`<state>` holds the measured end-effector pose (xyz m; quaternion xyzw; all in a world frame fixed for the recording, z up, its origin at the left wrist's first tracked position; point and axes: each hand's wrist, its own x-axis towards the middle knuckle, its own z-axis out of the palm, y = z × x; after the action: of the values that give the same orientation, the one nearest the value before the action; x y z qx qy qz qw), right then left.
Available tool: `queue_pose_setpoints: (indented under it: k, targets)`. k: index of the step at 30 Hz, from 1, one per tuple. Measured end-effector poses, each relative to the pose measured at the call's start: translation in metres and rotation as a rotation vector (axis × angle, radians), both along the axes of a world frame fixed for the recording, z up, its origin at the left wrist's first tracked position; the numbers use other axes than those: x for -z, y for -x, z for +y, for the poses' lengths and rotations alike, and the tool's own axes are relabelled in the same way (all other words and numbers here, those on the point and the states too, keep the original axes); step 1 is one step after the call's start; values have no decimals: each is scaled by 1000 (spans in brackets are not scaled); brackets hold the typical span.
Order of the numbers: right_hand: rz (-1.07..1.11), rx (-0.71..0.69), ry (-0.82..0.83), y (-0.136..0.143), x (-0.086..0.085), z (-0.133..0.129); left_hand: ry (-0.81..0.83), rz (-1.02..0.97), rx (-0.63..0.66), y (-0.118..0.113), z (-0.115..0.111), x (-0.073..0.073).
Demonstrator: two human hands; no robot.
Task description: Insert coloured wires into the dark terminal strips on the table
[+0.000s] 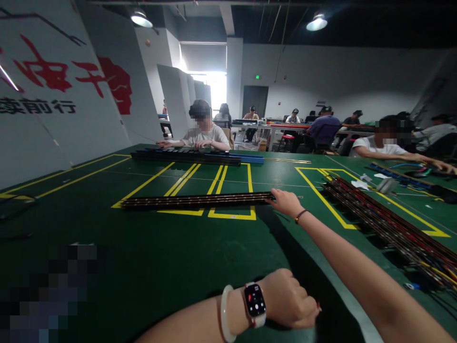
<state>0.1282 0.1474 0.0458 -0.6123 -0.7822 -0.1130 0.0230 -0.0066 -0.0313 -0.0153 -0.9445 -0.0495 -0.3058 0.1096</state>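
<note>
A long, dark slotted strip [196, 200] with thin rod-like lines along its length lies crosswise on the green table, over yellow tape outlines. At its right end my right hand [286, 202] pinches the strip, fingers wrapped on the tip; a dark beaded bracelet circles that wrist. Nearer to me, my left hand [291, 297] is curled into a fist just above or on the table, apart from the strip. Its palm side is hidden, so I cannot make out whether anything is inside. A watch [254, 300] and a pale bangle [224, 312] are on the left wrist.
A bundle of similar strips with coloured wires [389, 224] lies at the right. Across the table, black and blue strips [185, 157] lie before a seated person [205, 131]. Another person [382, 143] reaches over the table's right side. A dark cable [17, 207] lies left.
</note>
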Motion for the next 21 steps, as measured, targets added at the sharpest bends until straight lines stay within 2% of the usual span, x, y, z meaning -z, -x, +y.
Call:
queue_pose_setpoints:
  k: [4, 8, 15, 21]
  targets:
    - [4, 82, 90, -26, -3, 28, -2, -50, -4, -1, 1, 0]
    - [22, 125, 132, -35, -2, 49, 25, -13, -14, -3, 4, 1]
    - [63, 176, 83, -12, 10, 79, 52, 165, -51, -4, 5, 3]
    - [133, 270, -59, 3, 20, 86, 99, 210, -80, 2, 10, -2]
